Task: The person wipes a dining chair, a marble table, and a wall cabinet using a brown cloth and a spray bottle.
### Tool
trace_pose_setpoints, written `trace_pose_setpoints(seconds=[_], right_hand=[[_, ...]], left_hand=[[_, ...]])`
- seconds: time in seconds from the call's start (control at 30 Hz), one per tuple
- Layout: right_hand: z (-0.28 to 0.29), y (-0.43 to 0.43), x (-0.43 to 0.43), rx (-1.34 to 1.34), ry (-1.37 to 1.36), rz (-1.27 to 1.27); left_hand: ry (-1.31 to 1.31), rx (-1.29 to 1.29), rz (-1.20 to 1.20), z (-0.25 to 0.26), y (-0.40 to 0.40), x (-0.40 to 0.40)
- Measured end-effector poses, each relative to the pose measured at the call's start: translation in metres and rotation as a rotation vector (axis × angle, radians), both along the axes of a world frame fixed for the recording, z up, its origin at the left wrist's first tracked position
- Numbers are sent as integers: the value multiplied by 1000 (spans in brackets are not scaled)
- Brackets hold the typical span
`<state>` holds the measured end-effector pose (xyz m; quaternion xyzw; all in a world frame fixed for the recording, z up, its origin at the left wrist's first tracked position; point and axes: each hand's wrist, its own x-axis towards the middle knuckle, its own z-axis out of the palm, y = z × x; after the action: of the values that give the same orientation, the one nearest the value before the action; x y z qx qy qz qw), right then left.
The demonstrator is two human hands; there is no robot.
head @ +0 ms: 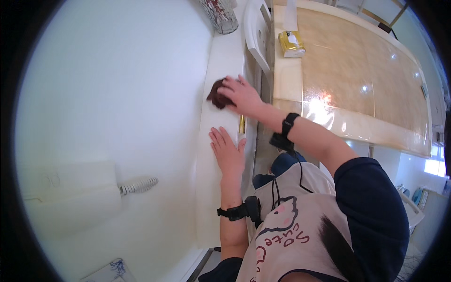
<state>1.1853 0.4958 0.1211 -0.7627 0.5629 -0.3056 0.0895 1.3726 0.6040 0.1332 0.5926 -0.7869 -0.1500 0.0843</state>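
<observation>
My right hand [243, 95] holds a bunched dark brown cloth [219, 94] against a narrow white ledge [222, 56]. Some of its fingers lie over the cloth, and the hand is slightly blurred. Nearer my body, my left hand [228, 153] rests palm down on the same ledge, fingers extended and thumb apart, with nothing in it. A gold-coloured strip [242, 124] shows at the ledge's edge between the two hands. Each wrist wears a black strap with a small device.
A ribbed glass vase [223, 17] stands at the ledge's far end beside a white chair [259, 33]. On the right, a glossy beige table [345, 67] holds a yellow tissue pack [291, 44]. A pale wall [116, 95] borders the ledge, with a coiled white cord [139, 186] at lower left.
</observation>
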Motion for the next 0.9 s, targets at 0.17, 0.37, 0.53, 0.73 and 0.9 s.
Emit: trace_pose_setpoints(seconds=[0.17,0.37,0.53,0.73,0.9], right_hand=[[9,-93,-50,19,-7,-248],[0,-99,-32,-183,22,-115],[3,-95,-24,9,-118,-35],[-31,-167,-58,-349,310,-554],[-16,-104,0,-20,30,-21]], left_hand=[[-125,59,0,27,-4,-14],[-215,167,26,50,-17,-16],[-261,249,94,59,-26,-19],[-194,155,45,53,-30,-21],[-112,115,90,39,-23,-11]])
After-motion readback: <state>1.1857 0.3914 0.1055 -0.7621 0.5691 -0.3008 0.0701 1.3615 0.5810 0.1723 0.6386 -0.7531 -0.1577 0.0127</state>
